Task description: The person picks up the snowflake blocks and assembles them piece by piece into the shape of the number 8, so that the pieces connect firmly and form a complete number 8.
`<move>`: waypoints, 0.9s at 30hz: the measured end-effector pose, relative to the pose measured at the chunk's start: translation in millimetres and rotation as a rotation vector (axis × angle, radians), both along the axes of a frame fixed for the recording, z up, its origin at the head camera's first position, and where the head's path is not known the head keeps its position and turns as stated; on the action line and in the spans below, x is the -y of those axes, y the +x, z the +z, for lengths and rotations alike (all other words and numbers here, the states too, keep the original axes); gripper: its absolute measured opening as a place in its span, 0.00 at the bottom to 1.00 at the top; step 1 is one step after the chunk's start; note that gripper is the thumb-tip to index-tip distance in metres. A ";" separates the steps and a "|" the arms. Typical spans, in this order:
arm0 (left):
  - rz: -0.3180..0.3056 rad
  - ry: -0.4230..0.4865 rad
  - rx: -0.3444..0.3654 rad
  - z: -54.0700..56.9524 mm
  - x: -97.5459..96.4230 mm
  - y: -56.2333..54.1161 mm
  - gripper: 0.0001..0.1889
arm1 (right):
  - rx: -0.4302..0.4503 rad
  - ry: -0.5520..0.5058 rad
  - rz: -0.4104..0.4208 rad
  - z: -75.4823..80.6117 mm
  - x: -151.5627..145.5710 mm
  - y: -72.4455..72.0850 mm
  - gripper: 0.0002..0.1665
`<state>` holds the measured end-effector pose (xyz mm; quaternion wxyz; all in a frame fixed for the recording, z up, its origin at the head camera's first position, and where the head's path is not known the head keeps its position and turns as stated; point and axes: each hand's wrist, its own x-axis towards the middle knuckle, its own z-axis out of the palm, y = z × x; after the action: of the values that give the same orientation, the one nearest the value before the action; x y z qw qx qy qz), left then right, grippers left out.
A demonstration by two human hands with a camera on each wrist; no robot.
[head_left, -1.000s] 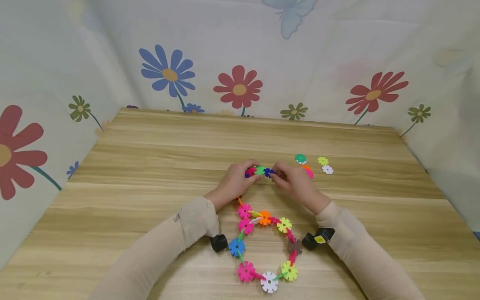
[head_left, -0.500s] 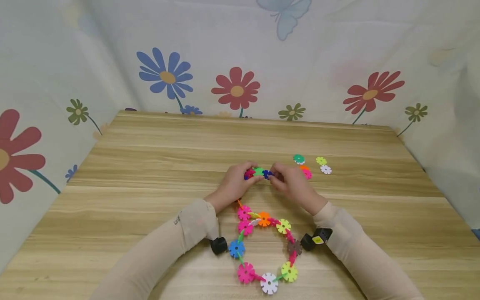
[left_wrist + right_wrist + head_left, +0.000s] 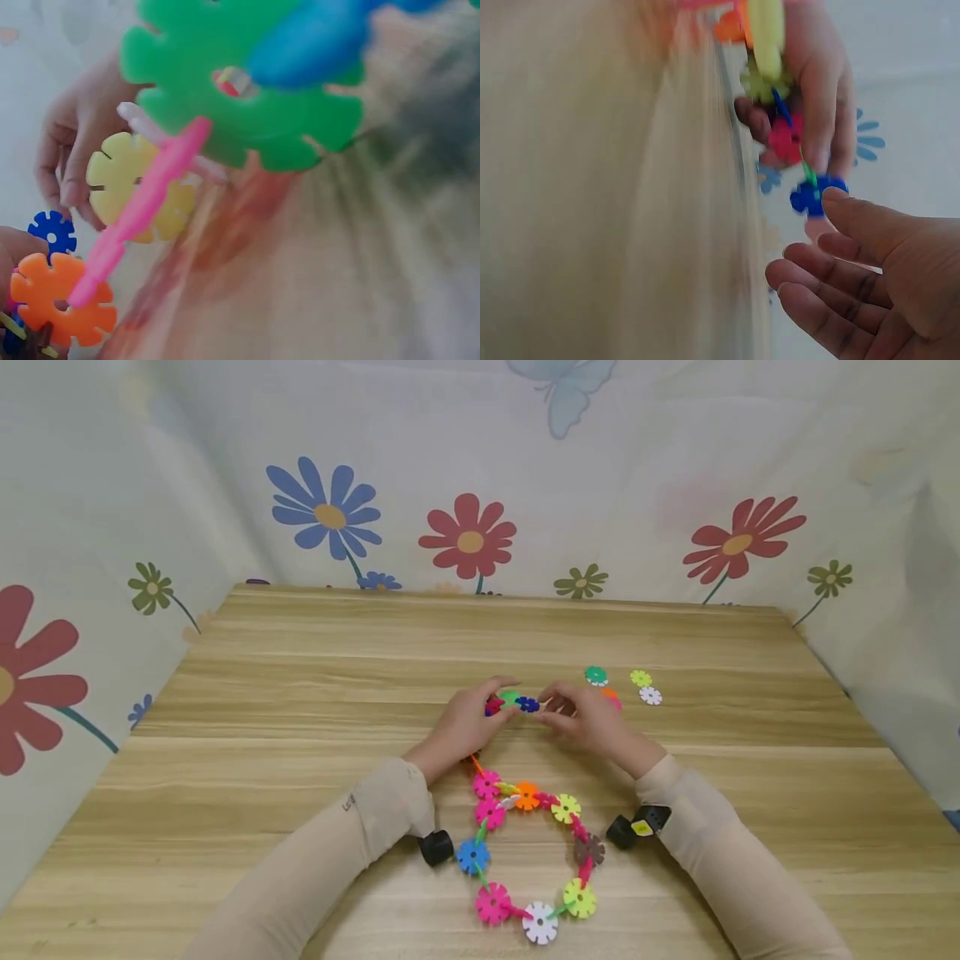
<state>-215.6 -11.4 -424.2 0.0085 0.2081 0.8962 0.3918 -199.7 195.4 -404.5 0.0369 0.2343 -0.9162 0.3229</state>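
My left hand pinches one end of a chain of slotted plastic snowflake discs. A green disc and a dark blue disc stick out past its fingertips. My right hand is just to the right of the blue disc, its fingers loosely bent and spread. In the right wrist view the thumb overlaps the blue disc; whether it touches cannot be told. Below the hands, the rest of the chain forms a ring on the table, with a white disc nearest me. Part of the chain is hidden by the left hand.
Several loose discs lie beyond the right hand: a green disc, a yellow disc, a white disc and a partly hidden orange one. The wooden table meets a flower-printed cloth behind and at the sides.
The right hand's fingers have loosened and drawn slightly away from the blue disc. The left hand keeps its hold on the chain. The ring has stayed on the table.
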 end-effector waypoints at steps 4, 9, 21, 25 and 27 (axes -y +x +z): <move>-0.007 0.018 0.015 0.6 4.5 -4.0 0.20 | -0.047 0.062 -0.069 8.0 -16.7 -4.7 0.10; 0.004 0.037 0.040 0.6 6.9 -7.4 0.16 | 0.002 0.135 -0.218 20.0 -43.9 -8.6 0.10; -0.057 0.081 -0.016 0.9 9.8 -7.4 0.16 | 0.264 0.270 -0.509 26.9 -100.0 -14.4 0.24; -0.050 0.068 -0.020 1.3 9.5 -7.2 0.15 | 0.320 0.318 -0.541 23.7 -108.0 -15.2 0.26; -0.043 0.062 -0.025 1.2 8.9 -7.3 0.14 | 0.324 0.331 -0.540 21.7 -110.1 -16.1 0.26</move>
<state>-222.9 -20.3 -423.0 -0.0008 0.2326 0.8789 0.4164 -215.8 305.4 -382.8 -0.0631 -0.0678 -0.9790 0.1817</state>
